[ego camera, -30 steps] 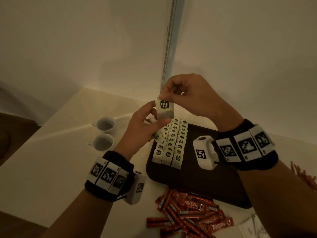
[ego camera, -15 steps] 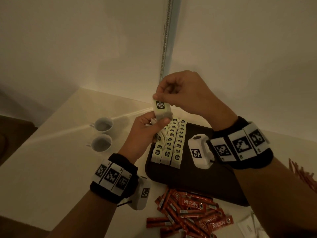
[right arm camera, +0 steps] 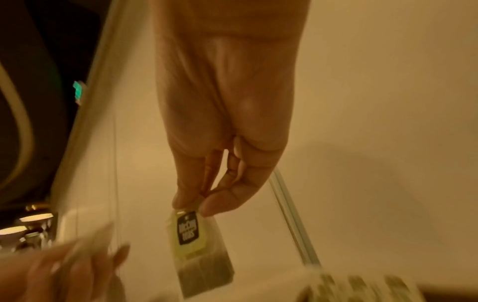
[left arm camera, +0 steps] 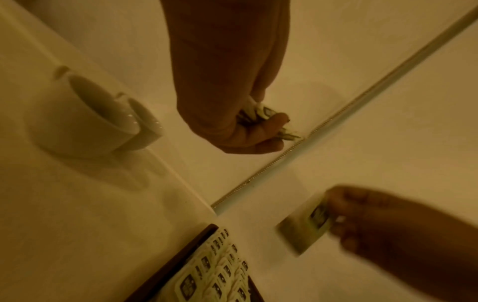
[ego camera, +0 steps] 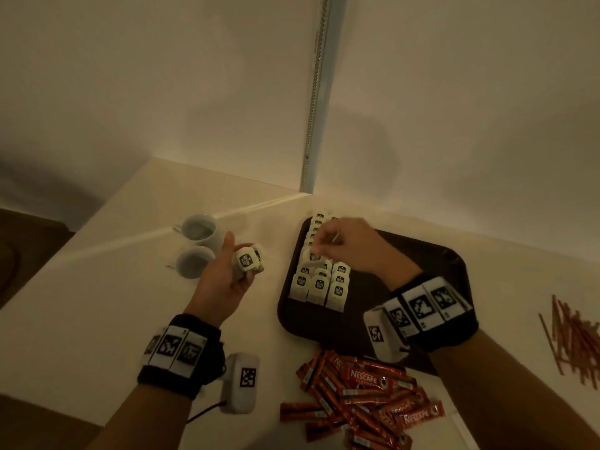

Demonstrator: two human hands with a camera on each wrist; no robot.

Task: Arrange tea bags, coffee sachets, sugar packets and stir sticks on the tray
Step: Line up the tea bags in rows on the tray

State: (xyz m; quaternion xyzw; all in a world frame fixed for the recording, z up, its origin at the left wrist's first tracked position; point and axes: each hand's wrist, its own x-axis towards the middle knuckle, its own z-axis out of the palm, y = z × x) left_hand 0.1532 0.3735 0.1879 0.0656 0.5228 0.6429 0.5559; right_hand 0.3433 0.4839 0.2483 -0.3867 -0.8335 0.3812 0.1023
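— Any print you can read?
— "NESCAFE" in white on the red coffee sachets [ego camera: 367, 376] on the tabletop.
— And the tea bag [right arm camera: 196, 245]?
— Its black tag reads "McCoy teas". Other tags are too small.

Premises appear to be a hospitality refreshment station, such as a hotel room or an office tea corner. Evidence: a pale bench [ego camera: 97, 287] set into the corner of plain walls, carrying a dark serving tray [ego camera: 406, 254]. On the tray, rows of tea bags [ego camera: 319, 284]. Left of the tray, two white cups [ego camera: 198, 245]. Before the tray, a heap of red coffee sachets [ego camera: 363, 397]. Right of the tray, loose stir sticks [ego camera: 571, 339]. Lighting dim and warm.
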